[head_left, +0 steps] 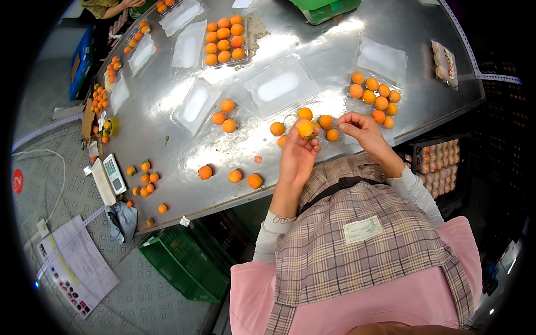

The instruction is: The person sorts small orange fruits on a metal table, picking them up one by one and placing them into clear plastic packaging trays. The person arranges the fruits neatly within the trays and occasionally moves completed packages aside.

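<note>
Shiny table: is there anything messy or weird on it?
Some little bits look stray: a green scrap lies alone on the metal table, apart from the orange fruits, and a white scrap sits at the near edge.

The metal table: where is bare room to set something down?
Bare patches on the table lie between the right fruits and the packet; between the green item and the large clear tray; and between the lower-left fruits and the middle three, near a small leaf. Crowded: around the left hand and right hand, with loose fruits close by.
</note>
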`<state>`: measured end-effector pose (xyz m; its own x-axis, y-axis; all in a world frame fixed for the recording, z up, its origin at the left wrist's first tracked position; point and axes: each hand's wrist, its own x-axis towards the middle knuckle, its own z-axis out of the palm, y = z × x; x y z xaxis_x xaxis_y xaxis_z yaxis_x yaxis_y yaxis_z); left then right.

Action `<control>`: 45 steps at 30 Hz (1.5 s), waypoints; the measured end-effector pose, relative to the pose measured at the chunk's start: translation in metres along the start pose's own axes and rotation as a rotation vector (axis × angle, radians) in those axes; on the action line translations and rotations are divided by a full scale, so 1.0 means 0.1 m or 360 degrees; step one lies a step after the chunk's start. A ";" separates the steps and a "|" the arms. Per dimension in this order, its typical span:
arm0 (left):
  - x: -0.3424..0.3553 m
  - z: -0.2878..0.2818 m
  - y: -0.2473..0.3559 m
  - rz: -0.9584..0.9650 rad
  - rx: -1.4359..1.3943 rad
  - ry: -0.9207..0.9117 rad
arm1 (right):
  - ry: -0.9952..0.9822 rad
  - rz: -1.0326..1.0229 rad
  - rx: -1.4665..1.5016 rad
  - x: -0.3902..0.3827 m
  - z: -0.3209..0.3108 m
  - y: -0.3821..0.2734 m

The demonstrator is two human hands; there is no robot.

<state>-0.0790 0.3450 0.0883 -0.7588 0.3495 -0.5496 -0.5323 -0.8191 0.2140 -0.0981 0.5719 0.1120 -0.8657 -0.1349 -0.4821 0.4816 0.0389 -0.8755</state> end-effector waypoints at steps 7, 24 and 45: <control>-0.08 -0.29 0.20 0.0161 -0.0179 0.0032 | 0.0009 -0.0021 0.0022 0.01 -0.02 0.05; -0.53 -1.61 1.26 0.1396 0.2432 0.1578 | 0.0356 -0.0191 -0.0252 0.12 -0.65 0.37; -0.53 -1.03 1.14 0.1418 0.2375 0.1370 | 0.0729 -0.0527 -0.1804 -0.08 -1.05 0.40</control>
<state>-0.0611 0.1869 0.0588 -0.8382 -0.5453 0.0003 -0.3517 0.5411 0.7639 -0.0863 0.6783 0.0775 -0.9990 0.0447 -0.0036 0.0427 0.9232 -0.3820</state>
